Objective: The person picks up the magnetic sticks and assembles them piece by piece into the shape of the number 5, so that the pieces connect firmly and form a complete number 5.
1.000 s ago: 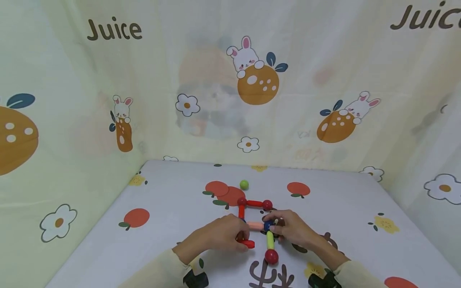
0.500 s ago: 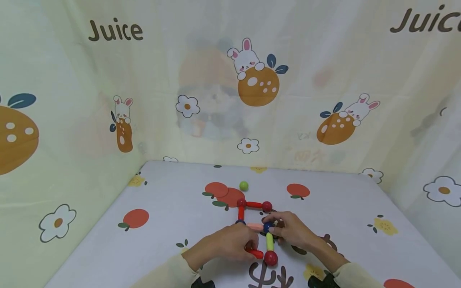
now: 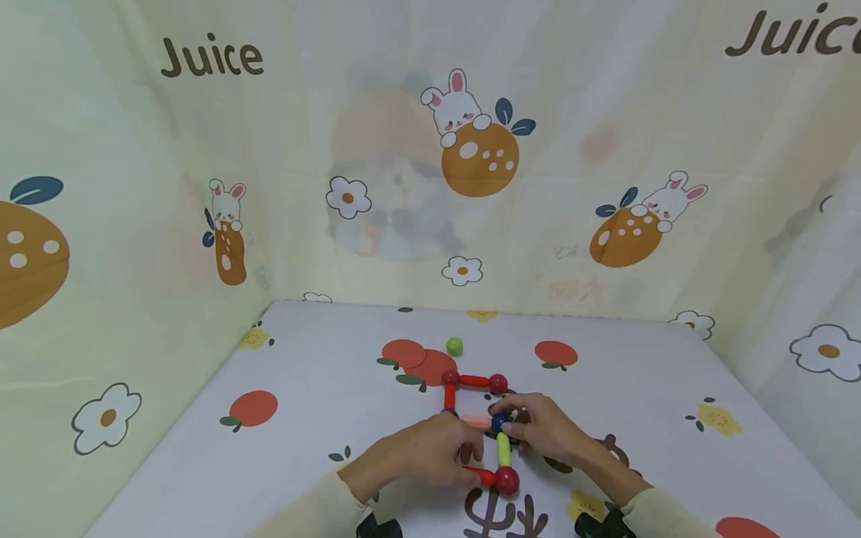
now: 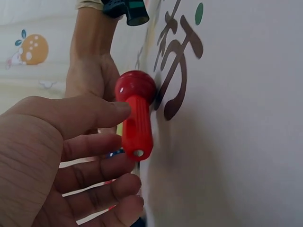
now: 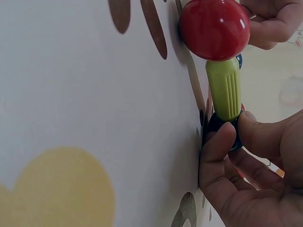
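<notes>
My left hand [image 3: 433, 452] pinches a red magnetic rod [image 4: 138, 127] between thumb and forefinger. The rod's far end touches a large red ball [image 3: 507, 480], and a silvery tip shows at its near end. From that ball a yellow-green rod [image 5: 224, 90] runs back to a dark blue ball [image 3: 499, 423], which my right hand [image 3: 548, 426] grips with thumb and fingers. A pink rod [image 3: 476, 422] leads left from the blue ball to a second blue ball [image 3: 449, 412], partly hidden by my left hand. Farther back, red rods [image 3: 474, 382] join two red balls [image 3: 498, 384].
A loose green ball [image 3: 454, 346] lies behind the built figure. The white tabletop [image 3: 323, 359] carries printed fruit and dark lettering. Printed curtains [image 3: 390, 224] enclose the back and sides.
My left hand has moved right and toward me with the red rod, whose end now meets the red ball below the yellow-green rod. My right hand keeps its hold on the blue ball.
</notes>
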Motion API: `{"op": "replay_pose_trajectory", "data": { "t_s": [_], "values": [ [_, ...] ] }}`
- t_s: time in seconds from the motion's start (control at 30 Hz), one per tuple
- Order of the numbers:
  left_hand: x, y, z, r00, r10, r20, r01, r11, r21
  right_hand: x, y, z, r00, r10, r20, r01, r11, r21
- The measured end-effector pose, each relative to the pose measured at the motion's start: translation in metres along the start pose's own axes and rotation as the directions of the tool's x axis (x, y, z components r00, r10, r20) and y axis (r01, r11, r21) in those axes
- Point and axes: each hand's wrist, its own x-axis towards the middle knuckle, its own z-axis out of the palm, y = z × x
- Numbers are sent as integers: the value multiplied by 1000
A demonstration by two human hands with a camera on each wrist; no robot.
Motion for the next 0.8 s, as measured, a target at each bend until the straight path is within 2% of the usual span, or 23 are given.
{"op": "replay_pose_trajectory", "data": {
  "t_s": [0.17,0.6,0.8],
  "values": [
    [0,-4,-9,1000,-28,-11,27,999,-31,1,1,0,1000,0,1,0,1000,-2],
    [17,-27,-36,990,-40,-138,42,999,7,0,1,-1,1000,-21,1,21,1000,-3],
    [25,-35,-46,984,-43,-173,51,998,42,1,3,-1,1000,-27,15,27,1000,7]
  ]
}}
